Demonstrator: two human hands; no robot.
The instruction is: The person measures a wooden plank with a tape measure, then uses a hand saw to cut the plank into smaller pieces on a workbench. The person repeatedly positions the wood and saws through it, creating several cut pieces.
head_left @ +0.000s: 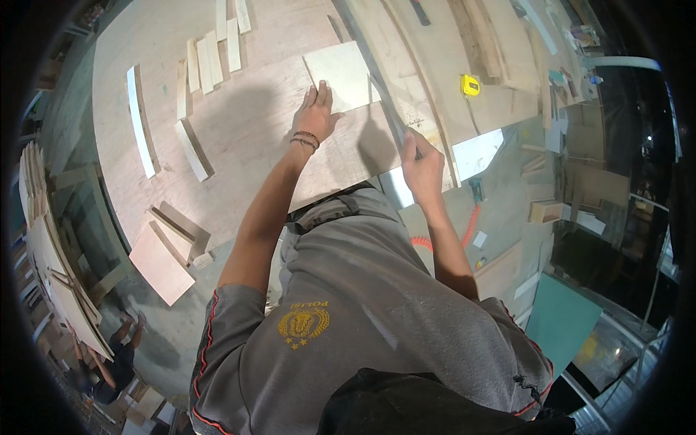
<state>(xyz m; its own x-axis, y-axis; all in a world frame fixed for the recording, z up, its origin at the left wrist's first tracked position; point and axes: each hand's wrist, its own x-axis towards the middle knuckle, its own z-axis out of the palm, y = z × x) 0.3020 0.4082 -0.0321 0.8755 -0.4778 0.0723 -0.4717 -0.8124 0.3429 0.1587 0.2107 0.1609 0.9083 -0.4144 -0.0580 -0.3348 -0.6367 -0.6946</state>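
Observation:
My left hand (pixel 317 114) lies with fingers stretched out on the near left corner of a pale, roughly square wooden board (pixel 344 72). That board rests on a large plywood sheet (pixel 254 119). My right hand (pixel 423 165) is closed at the near edge of the sheet, to the right of the board. From its fingers a long, narrow, dark grey blade-like tool (pixel 395 116) points away along the board's right side. The tool's handle is hidden in my fist, and its exact kind is unclear.
Several thin wooden strips (pixel 210 61) lie on the left. A yellow tape measure (pixel 470 85) sits at the right, beyond a long wooden plank (pixel 428 101). A coiled orange hose (pixel 471 225) hangs near my right arm. Another person (pixel 116 362) is at the lower left, beside stacked boards.

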